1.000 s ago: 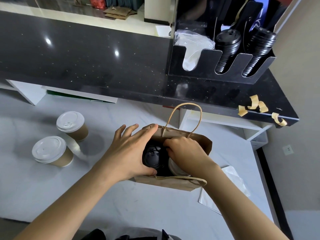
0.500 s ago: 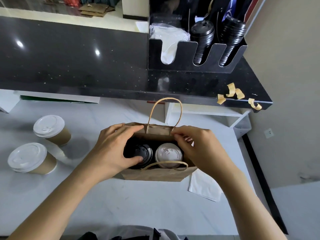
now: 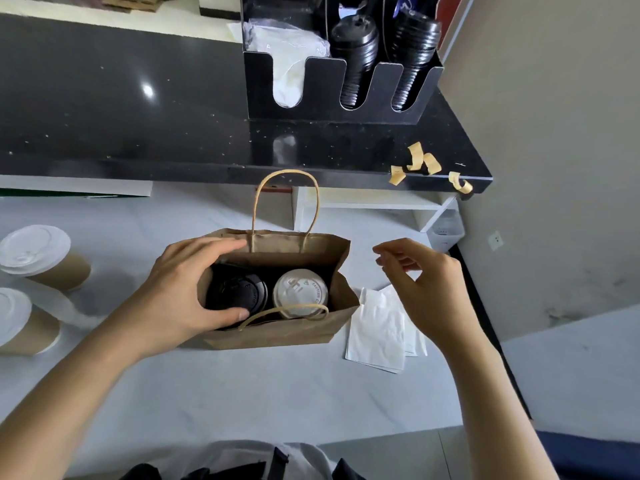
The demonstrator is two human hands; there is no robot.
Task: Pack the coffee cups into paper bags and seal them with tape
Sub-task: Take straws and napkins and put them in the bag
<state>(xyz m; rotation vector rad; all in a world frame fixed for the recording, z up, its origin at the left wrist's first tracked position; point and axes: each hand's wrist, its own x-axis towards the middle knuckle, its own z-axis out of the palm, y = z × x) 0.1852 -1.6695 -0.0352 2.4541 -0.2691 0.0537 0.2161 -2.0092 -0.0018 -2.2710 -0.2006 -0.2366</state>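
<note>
A brown paper bag (image 3: 277, 332) with twine handles stands open on the white counter. Inside it sit a cup with a black lid (image 3: 239, 289) on the left and a cup with a white lid (image 3: 300, 289) on the right. My left hand (image 3: 180, 289) grips the bag's left end, fingers over the far rim and thumb on the near rim by the black lid. My right hand (image 3: 422, 285) hovers to the right of the bag, fingers loosely curled, holding nothing. Two more white-lidded cups, one (image 3: 38, 254) behind the other (image 3: 17, 320), stand at the far left.
Curled strips of tan tape (image 3: 420, 162) stick to the right end of the black raised counter (image 3: 138, 116). A black lid organiser (image 3: 332, 95) holds stacked lids behind. White paper napkins (image 3: 381, 327) lie right of the bag. A wall closes the right side.
My right hand has let go of the bag's right rim and lifted away to the right. My left hand keeps hold of the bag's left end.
</note>
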